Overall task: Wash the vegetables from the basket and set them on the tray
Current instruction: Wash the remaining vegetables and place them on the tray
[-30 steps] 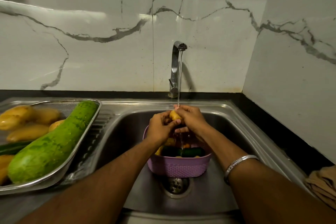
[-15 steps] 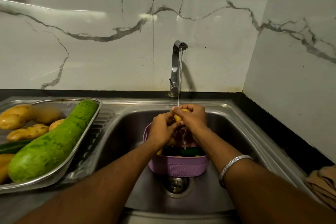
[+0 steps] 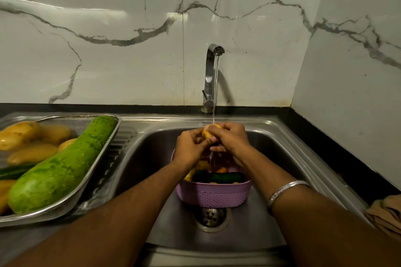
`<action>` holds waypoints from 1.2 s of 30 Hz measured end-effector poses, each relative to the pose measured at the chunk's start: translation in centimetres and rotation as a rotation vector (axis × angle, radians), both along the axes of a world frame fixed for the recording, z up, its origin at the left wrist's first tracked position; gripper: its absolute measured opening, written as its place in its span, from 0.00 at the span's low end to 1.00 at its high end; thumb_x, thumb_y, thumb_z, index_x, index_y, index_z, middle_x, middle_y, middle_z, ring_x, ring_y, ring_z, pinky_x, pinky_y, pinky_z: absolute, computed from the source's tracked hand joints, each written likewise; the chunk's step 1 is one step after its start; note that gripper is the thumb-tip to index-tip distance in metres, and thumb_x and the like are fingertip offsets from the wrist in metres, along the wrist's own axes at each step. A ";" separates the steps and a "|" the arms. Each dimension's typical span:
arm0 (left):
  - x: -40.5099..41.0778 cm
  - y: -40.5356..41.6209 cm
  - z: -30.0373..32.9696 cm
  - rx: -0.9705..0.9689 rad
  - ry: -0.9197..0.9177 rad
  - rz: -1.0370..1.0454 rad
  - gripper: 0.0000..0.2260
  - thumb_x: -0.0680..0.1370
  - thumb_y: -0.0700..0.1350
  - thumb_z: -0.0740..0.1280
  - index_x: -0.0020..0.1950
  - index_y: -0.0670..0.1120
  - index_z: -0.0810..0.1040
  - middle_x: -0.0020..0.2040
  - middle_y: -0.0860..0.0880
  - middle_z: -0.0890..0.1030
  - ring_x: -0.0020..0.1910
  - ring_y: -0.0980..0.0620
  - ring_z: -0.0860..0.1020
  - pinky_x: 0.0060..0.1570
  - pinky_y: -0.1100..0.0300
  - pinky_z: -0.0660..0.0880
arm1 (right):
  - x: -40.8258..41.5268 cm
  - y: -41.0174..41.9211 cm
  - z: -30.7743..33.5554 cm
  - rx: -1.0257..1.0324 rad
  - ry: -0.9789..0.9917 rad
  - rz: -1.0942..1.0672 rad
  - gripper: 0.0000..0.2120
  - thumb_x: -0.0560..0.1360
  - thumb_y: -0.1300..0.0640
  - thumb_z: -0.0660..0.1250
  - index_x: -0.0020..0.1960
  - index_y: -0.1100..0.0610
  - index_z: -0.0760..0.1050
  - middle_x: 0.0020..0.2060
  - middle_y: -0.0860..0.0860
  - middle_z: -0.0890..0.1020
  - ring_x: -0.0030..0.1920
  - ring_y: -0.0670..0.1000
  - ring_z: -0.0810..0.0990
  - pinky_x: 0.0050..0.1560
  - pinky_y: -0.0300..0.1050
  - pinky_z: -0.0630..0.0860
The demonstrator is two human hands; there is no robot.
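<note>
In the steel sink (image 3: 271, 212), just behind the round drain (image 3: 211, 215), sits the purple woven plastic basket (image 3: 213, 195) with dark green and orange vegetables inside. Above the basket, your left hand (image 3: 191, 147) and right hand (image 3: 230, 137) both curl around a small yellow potato (image 3: 207, 132) under the thin water stream from the chrome tap (image 3: 210, 76). Left of the sink, the steel mesh tray (image 3: 65, 201) holds a long green gourd (image 3: 63, 165) and yellow potatoes (image 3: 19, 134).

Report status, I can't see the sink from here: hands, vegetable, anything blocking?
Both hands, left and right, gripping one potato under the tap stream. Purple basket below, vegetables inside. Path to tray open.
</note>
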State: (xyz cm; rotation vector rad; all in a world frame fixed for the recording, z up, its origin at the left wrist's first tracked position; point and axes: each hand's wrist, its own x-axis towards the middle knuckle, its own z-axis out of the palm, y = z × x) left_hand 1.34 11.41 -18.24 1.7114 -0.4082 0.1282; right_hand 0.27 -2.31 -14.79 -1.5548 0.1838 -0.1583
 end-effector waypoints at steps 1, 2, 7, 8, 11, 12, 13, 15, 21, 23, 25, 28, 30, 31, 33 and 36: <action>-0.1 -0.3 0.0 0.022 -0.030 0.000 0.10 0.77 0.42 0.74 0.58 0.49 0.84 0.45 0.50 0.87 0.48 0.53 0.86 0.54 0.46 0.82 | 0.0 0.1 -0.1 -0.050 -0.026 -0.070 0.14 0.74 0.53 0.77 0.52 0.62 0.82 0.44 0.57 0.86 0.43 0.53 0.87 0.37 0.45 0.84; -0.3 -0.6 0.0 0.046 -0.059 0.005 0.12 0.76 0.42 0.74 0.59 0.49 0.84 0.46 0.51 0.87 0.48 0.54 0.86 0.54 0.47 0.82 | 0.1 0.2 -0.3 -0.101 -0.052 -0.140 0.14 0.73 0.50 0.77 0.49 0.61 0.83 0.41 0.56 0.86 0.41 0.52 0.86 0.37 0.44 0.83; -0.1 -0.9 -0.1 0.117 -0.125 0.048 0.10 0.75 0.44 0.75 0.56 0.48 0.84 0.46 0.53 0.87 0.48 0.57 0.85 0.54 0.48 0.82 | 0.5 -0.1 -0.6 -0.195 -0.049 -0.111 0.15 0.79 0.46 0.70 0.50 0.60 0.82 0.42 0.56 0.85 0.41 0.52 0.85 0.36 0.45 0.83; 0.1 -0.6 -0.3 0.119 -0.106 0.060 0.10 0.75 0.44 0.76 0.56 0.49 0.85 0.46 0.53 0.87 0.48 0.57 0.85 0.53 0.48 0.82 | 0.7 -0.2 -0.7 -0.150 -0.009 -0.032 0.14 0.81 0.48 0.68 0.54 0.59 0.82 0.47 0.57 0.85 0.44 0.54 0.86 0.35 0.46 0.83; 0.6 0.0 -0.8 0.111 -0.049 0.080 0.09 0.75 0.45 0.76 0.54 0.52 0.85 0.45 0.54 0.87 0.47 0.56 0.86 0.52 0.46 0.83 | 1.0 -0.6 -0.5 0.023 0.103 0.140 0.13 0.82 0.54 0.66 0.64 0.58 0.79 0.56 0.60 0.82 0.49 0.56 0.85 0.38 0.48 0.84; 0.7 0.0 -0.8 0.111 -0.039 0.096 0.09 0.75 0.45 0.76 0.54 0.52 0.85 0.44 0.53 0.87 0.47 0.56 0.86 0.52 0.46 0.83 | 1.0 -0.7 -0.5 0.054 0.112 0.169 0.13 0.82 0.56 0.67 0.65 0.58 0.78 0.57 0.60 0.82 0.50 0.56 0.85 0.39 0.48 0.84; 0.7 0.1 -0.8 0.110 -0.030 0.114 0.10 0.74 0.45 0.77 0.55 0.52 0.84 0.45 0.53 0.87 0.47 0.56 0.85 0.53 0.47 0.83 | 1.0 -0.7 -0.6 0.065 0.110 0.177 0.14 0.81 0.57 0.68 0.66 0.57 0.77 0.57 0.60 0.83 0.50 0.55 0.85 0.39 0.48 0.84; 0.6 -0.2 -0.5 0.106 -0.016 0.139 0.15 0.73 0.43 0.78 0.59 0.50 0.82 0.47 0.53 0.86 0.48 0.57 0.85 0.54 0.49 0.83 | 1.1 -0.4 -0.9 0.013 0.074 0.109 0.15 0.78 0.55 0.72 0.65 0.54 0.79 0.55 0.56 0.84 0.50 0.54 0.85 0.39 0.46 0.83; 0.2 -0.7 -0.2 0.147 -0.077 0.153 0.19 0.71 0.40 0.79 0.61 0.48 0.81 0.49 0.54 0.85 0.48 0.59 0.83 0.53 0.59 0.82 | 0.7 0.0 -1.4 -0.179 -0.034 -0.088 0.13 0.73 0.45 0.76 0.54 0.51 0.85 0.45 0.50 0.87 0.42 0.50 0.87 0.32 0.42 0.81; 0.4 -0.1 -0.4 0.144 -0.062 0.133 0.19 0.70 0.38 0.79 0.60 0.48 0.82 0.48 0.53 0.86 0.48 0.59 0.84 0.53 0.58 0.82 | 0.6 -0.5 -1.2 -0.133 0.037 0.007 0.11 0.77 0.49 0.73 0.57 0.52 0.84 0.49 0.54 0.86 0.41 0.53 0.87 0.32 0.41 0.81; 0.5 0.3 -0.6 0.104 -0.031 0.097 0.19 0.70 0.36 0.78 0.59 0.48 0.83 0.49 0.51 0.87 0.50 0.55 0.85 0.56 0.51 0.82 | 0.7 -1.0 -0.9 -0.068 0.082 0.058 0.09 0.80 0.54 0.70 0.59 0.54 0.84 0.51 0.59 0.85 0.44 0.58 0.87 0.36 0.46 0.84; 0.5 0.6 -0.5 0.047 0.009 0.072 0.21 0.72 0.34 0.76 0.62 0.48 0.82 0.53 0.50 0.86 0.54 0.53 0.84 0.59 0.48 0.81 | 0.8 -1.3 -0.5 0.012 0.095 0.070 0.11 0.81 0.57 0.69 0.61 0.56 0.83 0.48 0.62 0.86 0.47 0.65 0.87 0.42 0.52 0.86; 0.6 0.6 -0.3 0.050 -0.013 0.054 0.21 0.72 0.34 0.76 0.63 0.47 0.82 0.54 0.50 0.86 0.55 0.54 0.84 0.60 0.49 0.80 | 0.5 -1.2 -0.3 0.026 0.087 0.041 0.10 0.78 0.56 0.73 0.58 0.56 0.85 0.46 0.62 0.87 0.41 0.61 0.87 0.38 0.50 0.86; 0.6 0.5 -0.3 0.068 -0.030 0.044 0.21 0.72 0.35 0.76 0.63 0.48 0.82 0.54 0.52 0.86 0.55 0.55 0.84 0.60 0.50 0.80 | 0.4 -1.2 -0.2 0.008 0.076 0.022 0.10 0.75 0.54 0.76 0.55 0.55 0.85 0.44 0.61 0.87 0.37 0.58 0.86 0.34 0.47 0.85; 0.4 0.2 -0.3 0.113 -0.056 0.038 0.22 0.73 0.37 0.77 0.65 0.51 0.81 0.53 0.53 0.86 0.54 0.57 0.84 0.59 0.50 0.81 | 0.0 -1.1 -0.2 -0.048 0.045 -0.014 0.14 0.70 0.50 0.80 0.51 0.55 0.86 0.42 0.57 0.87 0.34 0.53 0.86 0.30 0.42 0.82; 0.4 -0.1 -0.5 0.102 -0.050 0.031 0.21 0.73 0.36 0.76 0.62 0.52 0.82 0.51 0.53 0.87 0.53 0.56 0.85 0.57 0.48 0.81 | -0.2 -1.1 0.1 -0.025 0.044 -0.002 0.14 0.70 0.52 0.80 0.51 0.57 0.85 0.43 0.57 0.87 0.39 0.55 0.88 0.32 0.43 0.84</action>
